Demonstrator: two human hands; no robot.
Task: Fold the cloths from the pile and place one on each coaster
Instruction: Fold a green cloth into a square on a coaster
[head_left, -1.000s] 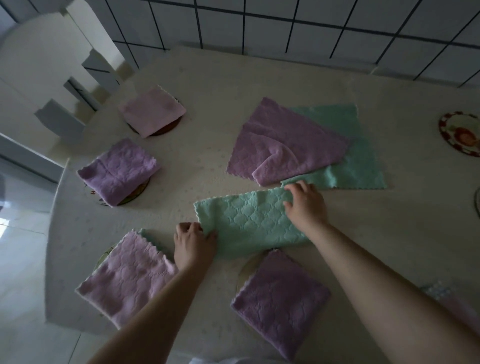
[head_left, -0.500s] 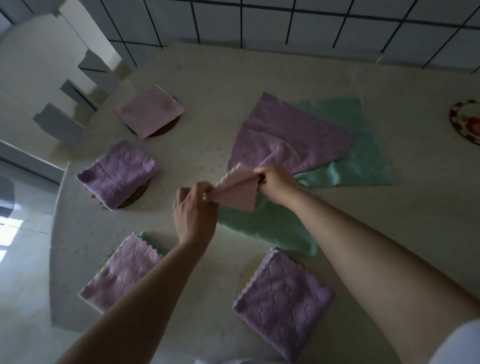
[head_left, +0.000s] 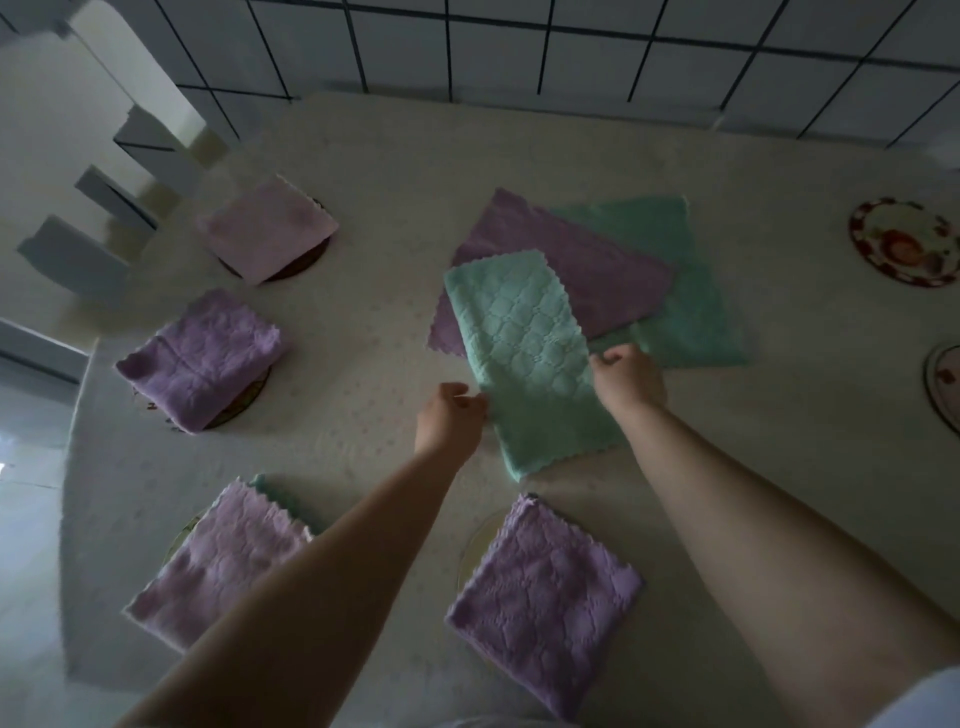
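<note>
Across the pale tabletop (head_left: 519, 156) four folded cloths sit on coasters at my left and near side. Farther back, the pile (head_left: 613, 270) holds a purple cloth over a green one. Between my hands lies the green cloth (head_left: 524, 353), folded into a strip overlapping the pile. My left hand (head_left: 449, 418) and right hand (head_left: 626, 376) seem to pinch its edges.

Dim, cool daylight enters from the left, where the floor (head_left: 26, 457) glares pale; the table (head_left: 395, 156) lies in soft, weak shadow. Wide-angle distortion bends the far tiled wall (head_left: 519, 47) and stretches the near forearms, which are dark and slightly blurred.
</note>
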